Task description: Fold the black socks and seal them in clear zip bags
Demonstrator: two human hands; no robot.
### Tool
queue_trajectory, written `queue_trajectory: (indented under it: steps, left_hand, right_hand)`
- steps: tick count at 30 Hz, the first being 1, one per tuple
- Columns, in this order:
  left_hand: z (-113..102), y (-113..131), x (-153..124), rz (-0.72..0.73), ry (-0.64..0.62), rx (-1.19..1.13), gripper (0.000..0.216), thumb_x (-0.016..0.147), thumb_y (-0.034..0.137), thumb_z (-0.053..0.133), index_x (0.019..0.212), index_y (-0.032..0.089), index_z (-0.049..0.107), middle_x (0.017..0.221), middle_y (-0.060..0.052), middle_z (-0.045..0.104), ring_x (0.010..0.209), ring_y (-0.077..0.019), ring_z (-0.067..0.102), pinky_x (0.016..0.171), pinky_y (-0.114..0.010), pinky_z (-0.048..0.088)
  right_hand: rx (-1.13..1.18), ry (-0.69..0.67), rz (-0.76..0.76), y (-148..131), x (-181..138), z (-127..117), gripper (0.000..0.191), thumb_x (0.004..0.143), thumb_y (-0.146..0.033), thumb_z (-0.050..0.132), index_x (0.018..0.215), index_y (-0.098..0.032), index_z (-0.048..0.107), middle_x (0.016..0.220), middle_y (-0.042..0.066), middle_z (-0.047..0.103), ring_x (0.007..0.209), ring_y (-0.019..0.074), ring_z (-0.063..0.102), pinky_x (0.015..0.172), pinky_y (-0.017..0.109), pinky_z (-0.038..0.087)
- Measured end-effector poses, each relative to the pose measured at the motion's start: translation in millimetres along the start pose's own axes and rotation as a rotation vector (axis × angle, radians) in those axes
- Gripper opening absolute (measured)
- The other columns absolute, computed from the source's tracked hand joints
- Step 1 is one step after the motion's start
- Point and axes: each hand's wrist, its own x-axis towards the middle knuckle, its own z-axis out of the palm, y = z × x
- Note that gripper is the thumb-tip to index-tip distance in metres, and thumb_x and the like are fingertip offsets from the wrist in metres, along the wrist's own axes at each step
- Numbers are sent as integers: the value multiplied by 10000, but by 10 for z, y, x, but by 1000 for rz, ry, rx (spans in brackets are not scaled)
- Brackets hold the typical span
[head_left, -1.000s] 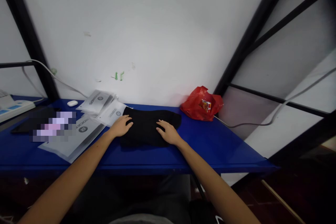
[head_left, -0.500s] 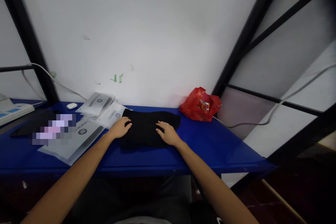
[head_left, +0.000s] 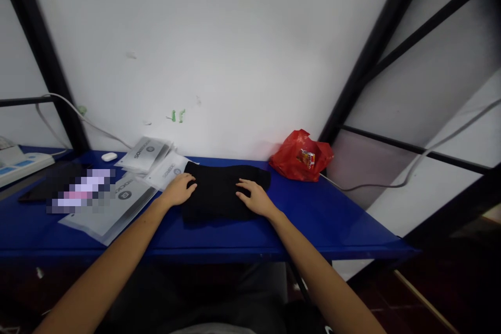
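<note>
A folded black garment (head_left: 219, 193) lies flat on the blue table (head_left: 321, 224); its exact kind does not show. On its left edge rests my left hand (head_left: 179, 190), palm down with fingers spread. My right hand (head_left: 254, 198) lies on the right part of the cloth, its fingers also apart. Neither hand grips anything. Just left of the cloth, a frosted plastic bag (head_left: 166, 171) with printed lettering touches its edge near my left hand.
More printed plastic bags (head_left: 143, 155) are stacked at the back left, and a larger one (head_left: 111, 206) lies in front. A white earbud case (head_left: 109, 157), a power strip (head_left: 29, 166) and a red plastic bag (head_left: 299, 159) are also on the table. A black post (head_left: 348, 88) rises behind the right side.
My right hand has slid slightly to the right over the black cloth. My left hand stays at the left edge. The view has shifted a little.
</note>
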Motion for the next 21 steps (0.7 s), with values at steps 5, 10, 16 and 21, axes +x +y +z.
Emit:
queue_trajectory:
  steps: [5,10,16,21]
  left_hand:
    - [-328,374,-257,114,49,3,319,889,320,378,1058,169,602,1022,-75,619,979,-210,547,890,-348,418]
    - [-561,650,-625,212,-188,45,321,890,424,411,883,204,645,842,-40,618,810,-177,572,734,-287,429]
    - [-566,488,-796,242,-254,128,287,847,369,509,1065,206,599,1008,-53,607,957,-209,552,817,-312,417]
    - [-523,446,-816,266,-221,204,243,860,195,416,1011,188,606,988,-59,621,938,-207,558,809,-328,414]
  right_hand:
    - [70,85,-70,-286,-208,-196,156,841,-305,526,800,-212,645,1206,91,595,1136,221,531,984,420,392]
    - [10,-134,-127,-396,-467,-292,183,772,-403,626,788,-220,622,1254,99,562,1196,251,477,994,436,373]
    - [-32,-194,-86,-278,-577,-360,193,764,-338,634,915,-220,613,1289,109,534,1231,258,449,1018,454,350]
    - [-61,-171,-125,-260,-551,-375,160,762,-188,565,904,-220,631,1257,93,563,1227,250,457,1028,466,344]
